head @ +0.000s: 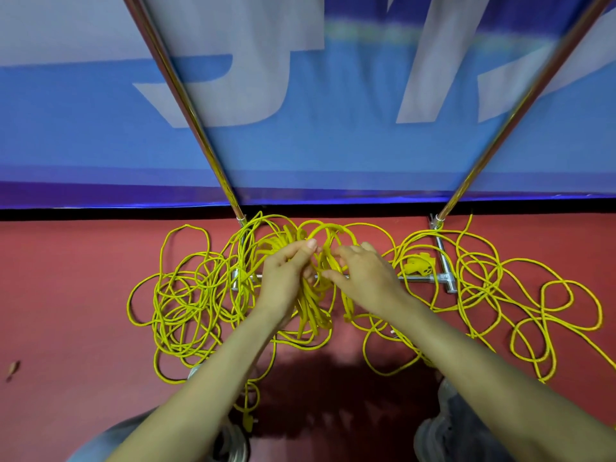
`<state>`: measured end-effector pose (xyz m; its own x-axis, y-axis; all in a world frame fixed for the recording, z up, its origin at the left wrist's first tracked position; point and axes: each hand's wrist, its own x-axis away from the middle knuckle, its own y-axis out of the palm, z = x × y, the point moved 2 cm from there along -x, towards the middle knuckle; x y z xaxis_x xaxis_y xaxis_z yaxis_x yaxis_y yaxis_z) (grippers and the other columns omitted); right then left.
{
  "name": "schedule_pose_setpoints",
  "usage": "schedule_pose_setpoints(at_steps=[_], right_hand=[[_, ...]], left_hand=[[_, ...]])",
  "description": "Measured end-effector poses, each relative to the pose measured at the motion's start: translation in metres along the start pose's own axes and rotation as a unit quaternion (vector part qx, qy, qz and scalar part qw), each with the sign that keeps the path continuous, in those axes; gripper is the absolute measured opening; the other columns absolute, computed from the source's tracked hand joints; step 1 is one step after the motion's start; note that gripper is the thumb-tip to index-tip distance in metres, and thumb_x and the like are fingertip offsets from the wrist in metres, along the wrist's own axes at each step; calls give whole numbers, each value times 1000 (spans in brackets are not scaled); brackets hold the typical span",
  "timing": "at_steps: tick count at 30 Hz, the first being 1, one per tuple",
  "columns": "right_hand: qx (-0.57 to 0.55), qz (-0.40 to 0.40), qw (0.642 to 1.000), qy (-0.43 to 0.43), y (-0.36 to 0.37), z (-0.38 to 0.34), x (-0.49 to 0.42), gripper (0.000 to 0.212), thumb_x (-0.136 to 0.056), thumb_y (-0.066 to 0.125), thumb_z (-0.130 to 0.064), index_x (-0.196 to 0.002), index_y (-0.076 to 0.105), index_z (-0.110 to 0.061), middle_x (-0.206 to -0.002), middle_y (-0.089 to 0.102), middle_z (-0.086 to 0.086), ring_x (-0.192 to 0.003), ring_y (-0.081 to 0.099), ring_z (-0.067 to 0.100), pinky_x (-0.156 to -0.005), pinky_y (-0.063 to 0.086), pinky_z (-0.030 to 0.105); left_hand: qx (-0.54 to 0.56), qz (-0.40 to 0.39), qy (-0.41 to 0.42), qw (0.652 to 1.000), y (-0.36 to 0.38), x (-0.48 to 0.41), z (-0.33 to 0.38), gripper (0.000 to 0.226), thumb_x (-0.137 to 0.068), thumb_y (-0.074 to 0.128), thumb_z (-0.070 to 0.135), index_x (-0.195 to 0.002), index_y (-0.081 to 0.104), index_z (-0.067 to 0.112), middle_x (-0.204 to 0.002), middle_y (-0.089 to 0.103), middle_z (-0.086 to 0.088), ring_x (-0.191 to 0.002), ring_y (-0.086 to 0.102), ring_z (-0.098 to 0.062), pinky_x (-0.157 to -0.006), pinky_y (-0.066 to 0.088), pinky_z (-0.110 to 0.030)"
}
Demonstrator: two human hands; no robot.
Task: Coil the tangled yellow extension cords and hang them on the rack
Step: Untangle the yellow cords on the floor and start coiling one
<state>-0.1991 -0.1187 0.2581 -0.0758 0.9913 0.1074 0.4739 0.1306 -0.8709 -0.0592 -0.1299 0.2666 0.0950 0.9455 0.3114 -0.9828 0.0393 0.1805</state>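
Observation:
Yellow extension cord lies in tangled loops (186, 295) across the red floor, left and right of the rack's base. My left hand (286, 275) grips a bundle of coiled loops (311, 305) that hangs down from it. Just to the right, my right hand (363, 275) pinches a strand of the same cord beside the coil. A loop arches above both hands. A yellow plug head (418, 264) lies on the floor right of my right hand. The rack's two metal poles (186, 105) rise from the base toward the top corners.
The rack's chrome base bar (420, 279) crosses the floor under the cords. A blue and white banner (300, 95) hangs behind the rack. More loose loops (520, 295) spread far right. My knees and shoes (443, 425) are at the bottom edge.

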Motion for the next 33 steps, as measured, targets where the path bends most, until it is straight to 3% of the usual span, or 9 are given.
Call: schedule_pose_setpoints(at_steps=[3, 7, 12, 16, 19, 21, 25, 27, 33], right_hand=[[-139, 27, 990, 4, -14, 8, -8, 20, -88, 63, -17, -107, 68, -18, -95, 61, 1, -93, 46, 17, -82, 32, 25], [-403, 11, 915, 8, -52, 13, -8, 20, -90, 56, 2, -99, 63, -15, -84, 60, -10, -71, 54, -11, -71, 39, 7], [-586, 113, 792, 125, -61, 32, -12, 21, -93, 46, 0, -94, 59, -17, -74, 52, -1, -69, 47, 10, -64, 37, 21], [-450, 200, 836, 243, -43, 58, -20, 25, -95, 36, -2, -114, 48, -13, -69, 47, 1, -61, 44, 13, -49, 37, 20], [-352, 132, 874, 309, -15, 77, -22, 21, -97, 41, -8, -118, 44, -4, -86, 53, 6, -87, 60, 31, -69, 49, 41], [-231, 42, 914, 331, 0, 84, -19, 43, -95, 48, -11, -135, 35, 0, -119, 49, 20, -111, 53, 38, -86, 46, 41], [-104, 21, 978, 181, 3, 59, -15, 68, -92, 57, -13, -148, 20, -5, -150, 21, 19, -139, 19, 33, -112, 18, 31], [-136, 20, 987, 81, -1, 46, -18, 61, -91, 59, -14, -145, 31, -11, -148, 31, 13, -138, 24, 27, -110, 18, 26], [-252, -75, 965, 4, -2, 44, -15, 43, -91, 57, -5, -133, 50, -14, -133, 51, 8, -125, 44, 21, -92, 27, 13]], left_hand=[[-23, 22, 9, 999, -3, -3, -1, 18, -94, 60, 20, -82, 66, 8, -52, 40, 0, -45, 37, -10, -44, 34, -18], [5, 95, -16, 995, -21, -14, -4, 14, -93, 62, 18, -88, 66, 6, -56, 39, -2, -42, 39, -8, -42, 36, -18], [0, 146, -59, 988, -37, -21, -16, 11, -90, 67, 21, -82, 68, 13, -51, 39, 2, -50, 37, -15, -52, 32, -28], [3, 149, -40, 988, -39, -23, -12, 14, -91, 66, 21, -78, 66, 15, -48, 39, 5, -48, 37, -14, -50, 30, -26], [2, 122, -16, 992, -36, -22, -3, 17, -93, 64, 22, -77, 64, 17, -49, 38, 5, -46, 39, -12, -47, 33, -23], [-10, 91, 3, 996, -32, -19, 5, 19, -94, 62, 22, -76, 63, 16, -51, 37, 4, -46, 38, -12, -46, 33, -22], [-35, 17, 10, 999, -23, -13, 18, 16, -94, 59, 19, -85, 65, 9, -52, 43, 6, -48, 36, -10, -48, 32, -21], [-66, -17, 7, 998, -20, -9, 22, 17, -94, 58, 17, -82, 65, 8, -50, 44, 8, -48, 36, -10, -51, 32, -26], [-98, -104, -11, 990, -15, 3, 36, 18, -95, 52, 11, -80, 62, 4, -44, 48, 8, -44, 36, -9, -52, 35, -29]])
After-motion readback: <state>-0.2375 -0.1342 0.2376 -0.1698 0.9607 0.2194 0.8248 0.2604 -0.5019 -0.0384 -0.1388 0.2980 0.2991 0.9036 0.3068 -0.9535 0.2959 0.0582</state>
